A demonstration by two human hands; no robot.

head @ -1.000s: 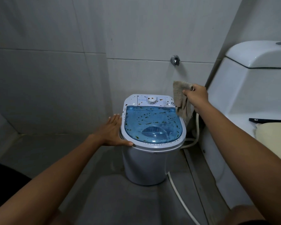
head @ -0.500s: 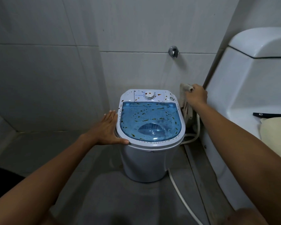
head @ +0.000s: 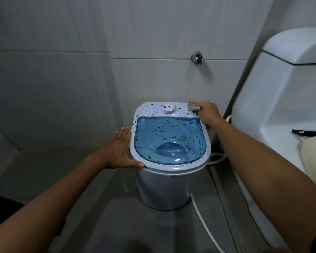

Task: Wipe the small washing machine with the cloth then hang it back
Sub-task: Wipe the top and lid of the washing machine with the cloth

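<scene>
A small white washing machine (head: 164,187) stands on the grey floor against the tiled wall. Its clear blue lid (head: 169,141) and white top carry brown specks. A round dial (head: 169,109) sits on the control strip at the back. My left hand (head: 119,150) lies flat against the machine's left rim, fingers straight. My right hand (head: 207,112) holds a beige cloth (head: 193,106) and presses it on the top's back right corner. Most of the cloth is hidden under the hand.
A white toilet cistern (head: 281,99) stands close on the right, with a cream seat (head: 314,157) below it. A chrome wall fitting (head: 197,58) sticks out above the machine. A white hose (head: 204,227) runs along the floor at the machine's right.
My right hand brought the cloth down from the air beside the machine onto its back right corner. The left hand stayed on the left rim. The camera view dipped slightly.
</scene>
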